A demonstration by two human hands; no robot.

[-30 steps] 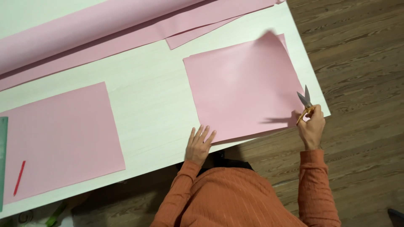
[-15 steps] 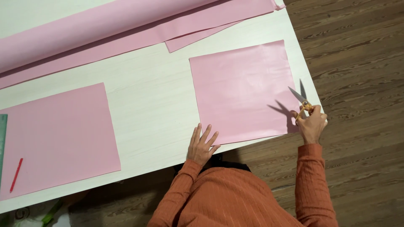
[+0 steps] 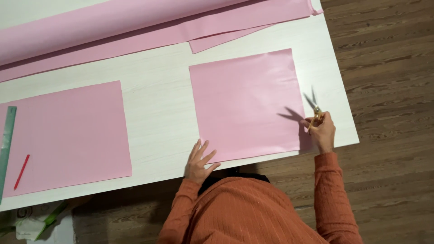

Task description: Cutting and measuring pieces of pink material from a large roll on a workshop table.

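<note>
Scissors (image 3: pixel 313 105) sit gripped in the right hand (image 3: pixel 323 132), blades apart; the left hand (image 3: pixel 199 159) presses open on a cut pink square sheet (image 3: pixel 246 104) between them. Another cut square (image 3: pixel 68 135) lies far left, the uncut roll (image 3: pixel 113 22) beyond both.

A: State the sheet colours.
B: Cut sheet (image 3: pixel 246 104), second sheet (image 3: pixel 68 135) at 9 o'clock, and roll (image 3: pixel 113 20) at 11 o'clock: plain pink. Tabletop (image 3: pixel 158 99): white, faint grain.
A: Tools?
B: Scissors (image 3: pixel 313 105): grey blades, yellow handles. Ruler (image 3: pixel 7 144): green. Pen (image 3: pixel 21 171): red.
A: Surroundings?
B: Sleeve (image 3: pixel 332 194): orange, ribbed. Floor (image 3: pixel 389 68): brown wood grain.
</note>
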